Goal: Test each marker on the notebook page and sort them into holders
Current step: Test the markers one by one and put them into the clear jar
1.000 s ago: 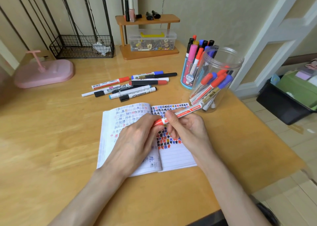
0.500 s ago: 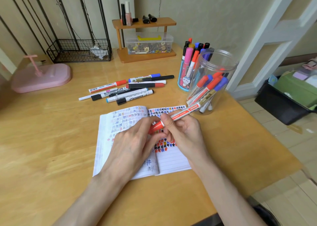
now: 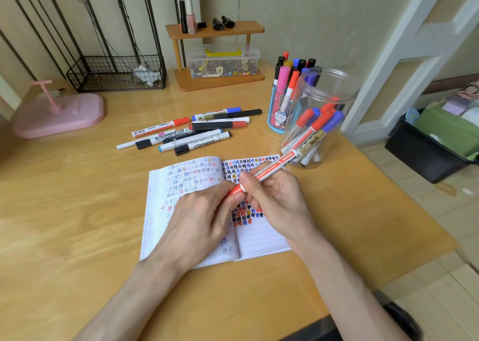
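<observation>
While in two hands (image 3: 197, 224) (image 3: 281, 198), one red marker (image 3: 274, 165).

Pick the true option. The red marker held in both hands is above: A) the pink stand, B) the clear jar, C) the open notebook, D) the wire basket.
C: the red marker, pinched by the left hand and right hand, sits over the scribbled pages of the open notebook.

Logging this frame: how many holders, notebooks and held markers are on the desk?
Holders: 2, the jar and the cup
Notebook: 1
Marker, held: 1
Total: 4
</observation>
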The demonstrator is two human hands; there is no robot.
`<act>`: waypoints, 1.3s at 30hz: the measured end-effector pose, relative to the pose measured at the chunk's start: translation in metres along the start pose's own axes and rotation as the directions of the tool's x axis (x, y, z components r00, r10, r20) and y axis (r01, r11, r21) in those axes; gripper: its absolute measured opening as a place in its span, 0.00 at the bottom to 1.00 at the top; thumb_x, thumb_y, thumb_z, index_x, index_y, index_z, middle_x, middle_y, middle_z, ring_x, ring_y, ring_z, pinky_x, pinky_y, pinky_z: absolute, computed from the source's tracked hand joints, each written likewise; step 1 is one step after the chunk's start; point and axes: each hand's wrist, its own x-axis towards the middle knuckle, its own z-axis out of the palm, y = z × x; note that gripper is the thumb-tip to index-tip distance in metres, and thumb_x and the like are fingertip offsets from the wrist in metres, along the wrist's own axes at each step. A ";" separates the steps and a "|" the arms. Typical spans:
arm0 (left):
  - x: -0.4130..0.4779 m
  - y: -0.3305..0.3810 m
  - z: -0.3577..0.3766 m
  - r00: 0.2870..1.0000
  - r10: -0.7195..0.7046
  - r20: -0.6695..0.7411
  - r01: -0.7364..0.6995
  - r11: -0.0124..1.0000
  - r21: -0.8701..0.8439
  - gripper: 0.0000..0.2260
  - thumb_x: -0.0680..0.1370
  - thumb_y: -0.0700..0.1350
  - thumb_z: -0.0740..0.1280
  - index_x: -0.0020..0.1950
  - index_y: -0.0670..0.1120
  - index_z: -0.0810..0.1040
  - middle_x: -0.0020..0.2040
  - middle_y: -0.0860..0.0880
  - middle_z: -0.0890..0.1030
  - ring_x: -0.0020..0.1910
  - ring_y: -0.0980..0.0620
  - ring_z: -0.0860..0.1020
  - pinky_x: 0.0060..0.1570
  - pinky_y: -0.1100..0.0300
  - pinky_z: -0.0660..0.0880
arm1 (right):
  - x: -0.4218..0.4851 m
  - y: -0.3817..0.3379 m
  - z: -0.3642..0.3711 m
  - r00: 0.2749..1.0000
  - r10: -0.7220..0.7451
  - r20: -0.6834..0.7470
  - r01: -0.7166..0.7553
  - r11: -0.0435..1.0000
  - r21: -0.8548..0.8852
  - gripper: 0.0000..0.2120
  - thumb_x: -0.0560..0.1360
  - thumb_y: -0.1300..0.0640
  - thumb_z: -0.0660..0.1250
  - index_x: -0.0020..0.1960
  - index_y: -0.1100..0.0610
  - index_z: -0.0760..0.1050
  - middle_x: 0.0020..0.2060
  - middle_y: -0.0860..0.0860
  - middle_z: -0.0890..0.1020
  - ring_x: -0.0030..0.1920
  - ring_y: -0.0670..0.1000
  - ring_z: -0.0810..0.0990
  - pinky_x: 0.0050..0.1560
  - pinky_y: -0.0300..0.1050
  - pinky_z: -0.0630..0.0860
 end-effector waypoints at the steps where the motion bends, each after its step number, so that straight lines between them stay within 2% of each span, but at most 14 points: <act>1: 0.001 0.000 -0.001 1.000 0.000 0.012 0.001 1.000 -0.020 0.10 0.86 0.58 0.56 0.50 0.59 0.74 0.33 0.55 0.75 0.32 0.51 0.74 0.34 0.54 0.72 | 0.000 0.000 0.000 1.000 0.000 0.002 0.000 1.000 0.010 0.09 0.81 0.58 0.70 0.43 0.59 0.78 0.30 0.50 0.78 0.31 0.46 0.74 0.33 0.37 0.71; 4: 0.005 0.002 -0.006 0.998 -0.012 0.069 0.020 0.994 -0.110 0.09 0.87 0.57 0.57 0.47 0.64 0.73 0.33 0.52 0.75 0.33 0.50 0.73 0.36 0.56 0.71 | -0.002 -0.002 -0.002 1.000 -0.009 0.003 0.009 0.999 0.044 0.08 0.81 0.60 0.69 0.44 0.62 0.77 0.31 0.49 0.78 0.32 0.44 0.75 0.34 0.36 0.72; 7: 0.005 -0.001 -0.010 0.992 -0.030 0.124 0.052 0.984 -0.173 0.09 0.87 0.56 0.60 0.49 0.60 0.76 0.34 0.51 0.76 0.33 0.48 0.74 0.38 0.55 0.73 | -0.002 -0.003 0.001 1.000 0.012 0.014 -0.012 0.999 0.043 0.08 0.81 0.60 0.69 0.44 0.60 0.77 0.31 0.48 0.78 0.32 0.43 0.75 0.35 0.35 0.72; 10: 0.001 -0.006 -0.008 0.997 -0.010 0.072 0.014 0.999 -0.047 0.11 0.85 0.61 0.60 0.57 0.58 0.78 0.41 0.56 0.82 0.39 0.53 0.79 0.41 0.54 0.76 | 0.000 -0.002 0.002 0.999 0.041 -0.012 -0.041 0.998 0.040 0.09 0.81 0.59 0.69 0.43 0.60 0.78 0.29 0.47 0.78 0.31 0.43 0.75 0.34 0.35 0.72; 12: 0.001 -0.007 -0.007 1.000 0.014 0.018 -0.015 0.998 0.057 0.16 0.83 0.66 0.61 0.62 0.58 0.77 0.45 0.58 0.83 0.41 0.56 0.79 0.41 0.58 0.75 | -0.001 -0.003 0.003 0.999 0.040 -0.030 -0.039 0.998 0.042 0.10 0.81 0.58 0.70 0.43 0.61 0.78 0.28 0.48 0.77 0.30 0.44 0.74 0.33 0.35 0.71; 16: 0.000 -0.004 -0.004 0.997 0.075 -0.029 -0.069 0.984 0.162 0.11 0.85 0.59 0.61 0.56 0.54 0.78 0.41 0.55 0.82 0.38 0.51 0.79 0.36 0.53 0.75 | 0.000 -0.004 0.002 0.999 0.009 -0.044 -0.010 1.000 -0.016 0.16 0.82 0.57 0.69 0.37 0.62 0.75 0.27 0.51 0.74 0.28 0.46 0.71 0.31 0.35 0.68; 19: 0.002 -0.001 -0.002 0.998 0.060 -0.004 -0.060 0.995 0.083 0.11 0.86 0.56 0.59 0.52 0.53 0.76 0.37 0.55 0.77 0.34 0.51 0.75 0.34 0.53 0.73 | 0.000 -0.002 0.001 0.999 -0.002 -0.049 0.002 1.000 0.003 0.14 0.82 0.58 0.69 0.40 0.64 0.76 0.27 0.50 0.75 0.28 0.45 0.71 0.31 0.36 0.68; 22: 0.002 -0.001 -0.004 0.999 0.034 0.029 -0.034 0.999 0.003 0.13 0.86 0.56 0.58 0.49 0.53 0.76 0.33 0.56 0.75 0.32 0.53 0.73 0.35 0.58 0.70 | -0.001 -0.003 0.002 0.997 0.007 -0.071 -0.007 1.000 0.009 0.12 0.81 0.59 0.69 0.40 0.60 0.77 0.27 0.49 0.76 0.28 0.44 0.72 0.31 0.35 0.68; 25: 0.002 -0.018 -0.012 0.998 -0.047 0.033 0.050 0.991 -0.128 0.14 0.86 0.55 0.58 0.46 0.51 0.76 0.31 0.55 0.72 0.30 0.54 0.70 0.34 0.61 0.66 | 0.010 -0.007 -0.029 0.940 0.093 -0.329 -0.035 0.983 0.178 0.09 0.81 0.56 0.70 0.42 0.56 0.78 0.32 0.47 0.78 0.32 0.43 0.71 0.34 0.36 0.67; 27: 0.006 -0.029 -0.018 0.995 -0.103 0.013 0.103 0.961 -0.256 0.14 0.87 0.53 0.59 0.47 0.48 0.77 0.31 0.56 0.71 0.30 0.57 0.68 0.34 0.63 0.64 | 0.012 -0.011 -0.053 0.919 0.095 -0.383 -0.017 0.979 0.202 0.09 0.81 0.53 0.70 0.44 0.56 0.78 0.34 0.48 0.75 0.34 0.45 0.69 0.36 0.40 0.65; 30: 0.010 -0.026 -0.016 0.992 -0.123 -0.015 0.114 0.955 -0.275 0.12 0.87 0.52 0.59 0.46 0.52 0.76 0.33 0.55 0.72 0.32 0.57 0.69 0.35 0.63 0.65 | 0.005 -0.009 -0.050 0.953 0.081 -0.293 -0.058 0.994 0.088 0.08 0.81 0.54 0.71 0.45 0.57 0.79 0.32 0.49 0.76 0.34 0.45 0.71 0.33 0.37 0.69; 33: 0.007 -0.025 -0.010 0.993 -0.117 -0.001 0.115 0.974 -0.195 0.11 0.86 0.56 0.59 0.49 0.55 0.76 0.34 0.55 0.74 0.32 0.53 0.72 0.36 0.60 0.67 | 0.000 -0.010 -0.033 0.964 0.041 -0.261 -0.037 0.999 0.019 0.06 0.79 0.57 0.72 0.44 0.58 0.80 0.30 0.52 0.77 0.30 0.46 0.73 0.30 0.37 0.69; 36: 0.006 -0.023 -0.011 0.995 -0.096 -0.025 0.092 0.988 -0.120 0.10 0.86 0.57 0.61 0.52 0.54 0.77 0.36 0.58 0.77 0.34 0.53 0.75 0.36 0.62 0.69 | -0.004 -0.011 -0.028 0.969 0.020 -0.245 -0.022 1.000 -0.009 0.04 0.80 0.61 0.71 0.48 0.63 0.81 0.29 0.55 0.79 0.27 0.48 0.74 0.28 0.37 0.71; 39: 0.005 -0.019 -0.009 0.996 -0.071 -0.046 0.068 0.996 -0.062 0.09 0.85 0.57 0.62 0.53 0.55 0.78 0.37 0.62 0.78 0.36 0.58 0.77 0.37 0.67 0.69 | -0.012 -0.003 -0.020 0.971 0.042 -0.235 -0.061 0.995 -0.074 0.10 0.80 0.61 0.71 0.45 0.67 0.79 0.28 0.55 0.79 0.25 0.49 0.73 0.28 0.39 0.71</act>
